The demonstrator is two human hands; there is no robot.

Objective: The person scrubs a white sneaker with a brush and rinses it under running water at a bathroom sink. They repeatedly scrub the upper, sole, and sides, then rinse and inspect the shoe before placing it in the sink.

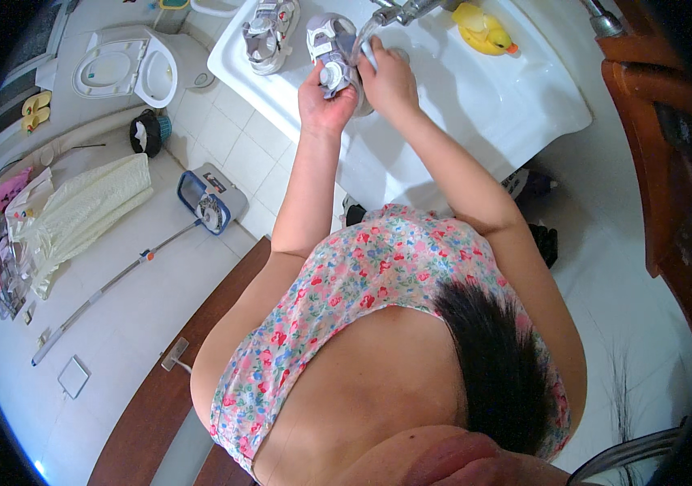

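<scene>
Over the white washbasin [473, 115], my left hand [329, 103] grips a grey and white sandal [332, 45] by its strap end. My right hand [387, 76] is beside the sandal, closed around a pale, thin item [370, 56], perhaps a brush or cloth; its kind cannot be made out. Water runs from the metal faucet [409, 12] down between the sandal and my right fingers. A second, similar sandal [270, 36] rests on the basin's left ledge, apart from my hands.
A yellow rubber duck [484, 30] sits at the basin's right back. To the left are a white toilet [185, 67], a small bin [146, 133] and a mop bucket [224, 191] with a long-handled mop [121, 279]. Brown wooden furniture [631, 146] stands at the right.
</scene>
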